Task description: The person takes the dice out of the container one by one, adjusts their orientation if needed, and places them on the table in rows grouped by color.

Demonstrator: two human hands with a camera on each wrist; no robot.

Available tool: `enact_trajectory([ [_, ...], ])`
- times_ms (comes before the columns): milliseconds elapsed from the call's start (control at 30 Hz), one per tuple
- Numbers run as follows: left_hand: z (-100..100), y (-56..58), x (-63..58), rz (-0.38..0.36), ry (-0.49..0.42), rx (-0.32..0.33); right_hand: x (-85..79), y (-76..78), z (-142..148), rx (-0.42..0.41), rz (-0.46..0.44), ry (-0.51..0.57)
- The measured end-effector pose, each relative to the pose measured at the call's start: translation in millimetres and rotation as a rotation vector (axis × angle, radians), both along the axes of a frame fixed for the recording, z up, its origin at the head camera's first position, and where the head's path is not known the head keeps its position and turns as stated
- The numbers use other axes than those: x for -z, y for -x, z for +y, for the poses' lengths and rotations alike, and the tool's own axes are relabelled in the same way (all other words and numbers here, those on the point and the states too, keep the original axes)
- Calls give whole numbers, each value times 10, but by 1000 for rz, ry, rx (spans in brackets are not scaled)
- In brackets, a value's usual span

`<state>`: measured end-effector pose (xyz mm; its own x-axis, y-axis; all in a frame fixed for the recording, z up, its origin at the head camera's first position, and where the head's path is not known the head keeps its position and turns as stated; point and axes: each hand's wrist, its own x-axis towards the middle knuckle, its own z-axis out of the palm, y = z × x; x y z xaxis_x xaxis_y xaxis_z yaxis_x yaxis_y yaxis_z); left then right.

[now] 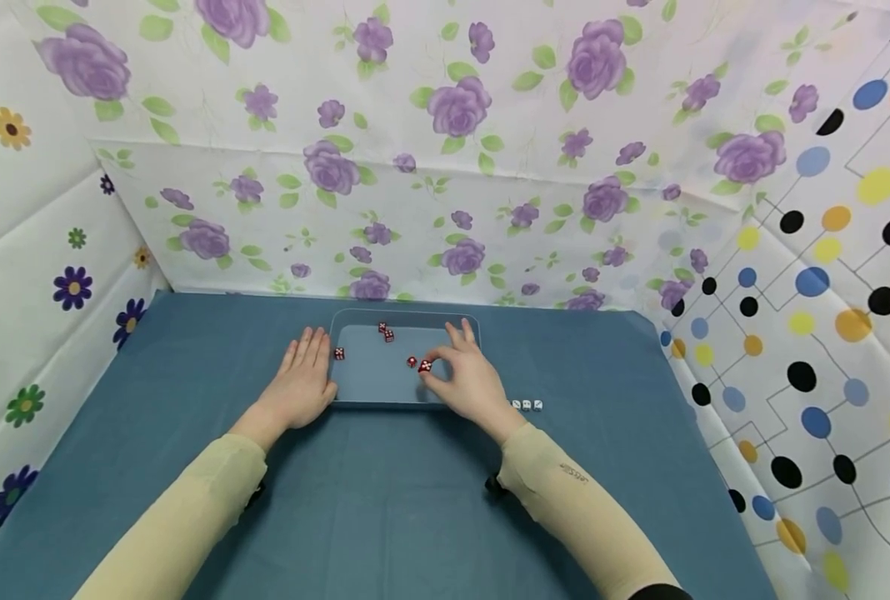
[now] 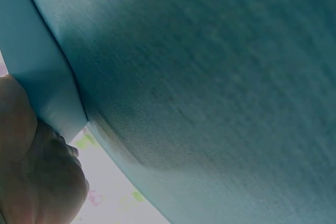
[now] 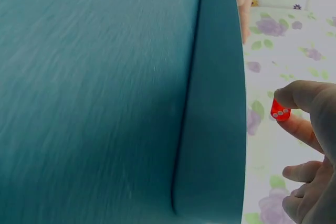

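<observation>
A shallow blue-grey tray (image 1: 385, 405) lies on the table. My right hand (image 1: 469, 379) is over its right part, pinching a red die (image 3: 280, 110) between thumb and index finger, the other fingers spread away. The red die shows white pips and is held above the tray wall in the right wrist view. Close to it inside the tray is another red die (image 1: 412, 362). My left hand (image 1: 302, 383) lies against the tray's left side, fingers straight and together. Just past its fingertips, a red die (image 1: 339, 353) sits near the left wall. Two more, one red die (image 1: 388, 335) touching another (image 1: 382, 327), lie toward the back.
Right of the tray, beside my right wrist, several white dice (image 1: 527, 405) stand in a row on the blue tablecloth (image 1: 385, 508). A flowered cloth (image 1: 415, 167) hangs behind the table. Patterned cloths stand at the left and right sides.
</observation>
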<state>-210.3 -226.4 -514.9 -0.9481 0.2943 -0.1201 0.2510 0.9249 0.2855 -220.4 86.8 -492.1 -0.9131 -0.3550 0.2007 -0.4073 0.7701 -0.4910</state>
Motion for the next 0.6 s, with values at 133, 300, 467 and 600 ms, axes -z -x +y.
enact_trajectory([
  [133,7,-3,27,4,1,2,-4,-37,160,8,-5,7],
  [300,10,-13,54,6,-4,5,-2,-76,343,12,-10,17],
  [467,16,28,52,13,8,6,-3,-64,502,13,-2,25],
  [600,7,17,47,13,11,1,9,-104,608,17,-18,32],
])
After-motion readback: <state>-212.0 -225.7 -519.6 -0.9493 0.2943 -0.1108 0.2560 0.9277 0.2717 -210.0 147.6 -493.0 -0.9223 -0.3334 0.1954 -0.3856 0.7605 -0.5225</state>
